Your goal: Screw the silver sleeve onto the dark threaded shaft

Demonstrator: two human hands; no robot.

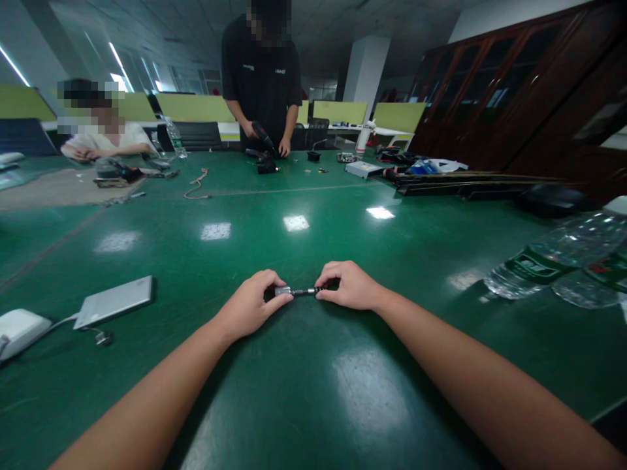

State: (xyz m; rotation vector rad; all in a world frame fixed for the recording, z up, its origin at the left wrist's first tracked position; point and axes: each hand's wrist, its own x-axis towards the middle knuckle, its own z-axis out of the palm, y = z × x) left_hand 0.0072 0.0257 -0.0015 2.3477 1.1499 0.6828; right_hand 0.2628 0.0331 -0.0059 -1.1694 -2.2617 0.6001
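Over the middle of the green table (274, 235), a small dark and silver rod-like piece (302, 292) spans the gap between my two hands. My left hand (255, 301) pinches its thicker silver left end between thumb and fingers. The right end, dark and partly covered by the fingertips, is pinched by my right hand (349, 285). Both hands are close to the tabletop; whether the piece touches the table cannot be told. Its exact kind is too small to make out.
Left are a silver box (115, 303) and a white device (19, 331) joined by a cable. Clear bottles (536, 264) lie right. Across the table, a standing person (262, 78) holds a power tool (263, 136); another person (112, 138) sits left. Long dark strips (470, 183) lie back right.
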